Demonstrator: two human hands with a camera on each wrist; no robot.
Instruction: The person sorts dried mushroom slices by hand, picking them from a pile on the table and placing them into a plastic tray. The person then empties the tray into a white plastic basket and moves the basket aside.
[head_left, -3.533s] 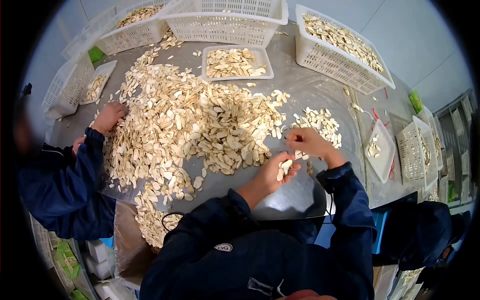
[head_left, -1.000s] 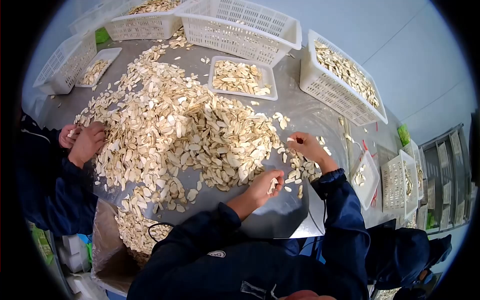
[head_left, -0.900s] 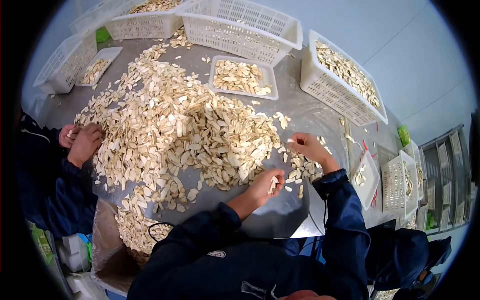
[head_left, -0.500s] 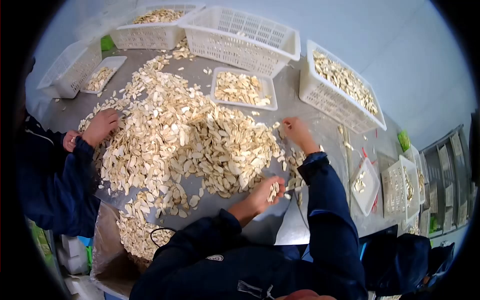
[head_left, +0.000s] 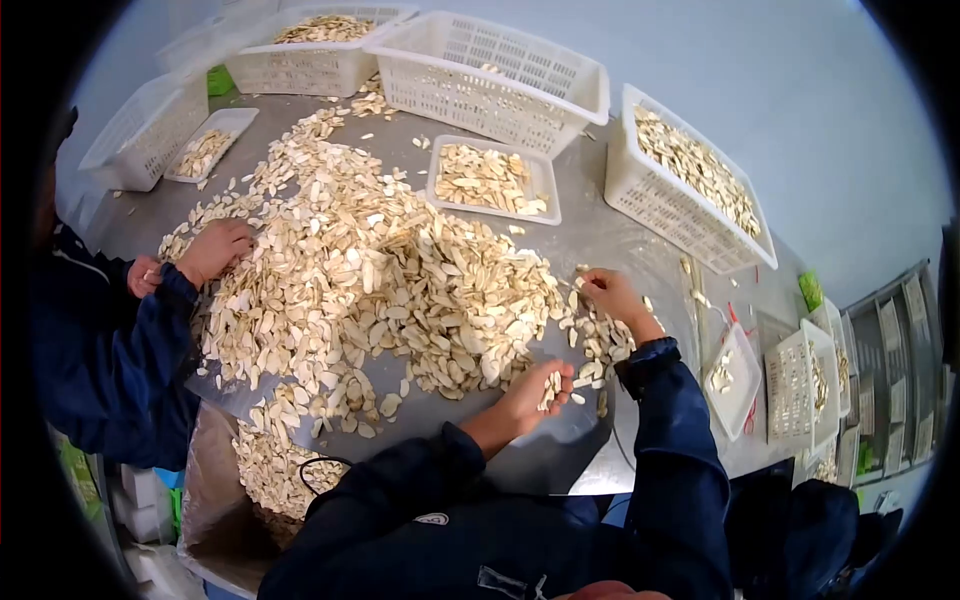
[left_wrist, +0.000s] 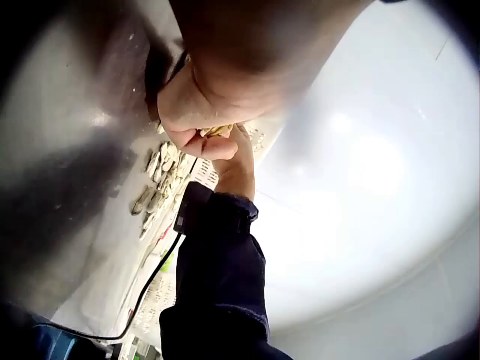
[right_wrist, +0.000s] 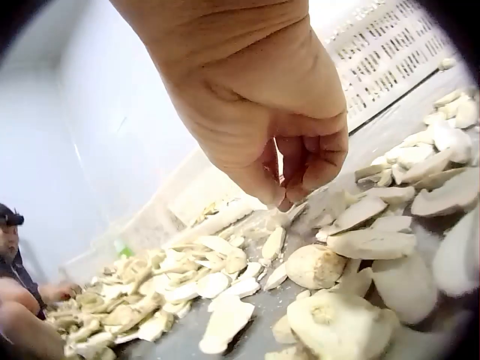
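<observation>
A big heap of pale slices (head_left: 370,270) covers the steel table (head_left: 560,455). My left hand (head_left: 535,388) hovers at the near edge of the heap, its fingers curled round a small bunch of slices (head_left: 551,387); the left wrist view shows this left hand (left_wrist: 196,124) with the bunch of slices (left_wrist: 217,131) in its grip. My right hand (head_left: 603,293) is just beyond, at the heap's right fringe. In the right wrist view the right hand (right_wrist: 289,187) has its fingertips bunched, pinching a thin pale slice just above the loose slices (right_wrist: 352,244).
White baskets (head_left: 495,75) (head_left: 690,180) and a shallow tray of slices (head_left: 492,180) stand at the far side. More trays (head_left: 733,368) sit at the right. Another person's hands (head_left: 213,250) work the heap's left edge. A lined bin (head_left: 265,470) stands below the table's near edge.
My right hand, which reached out to the far edge of the heap half a second ago, has drawn back toward my left hand. The left hand still holds its bunch.
</observation>
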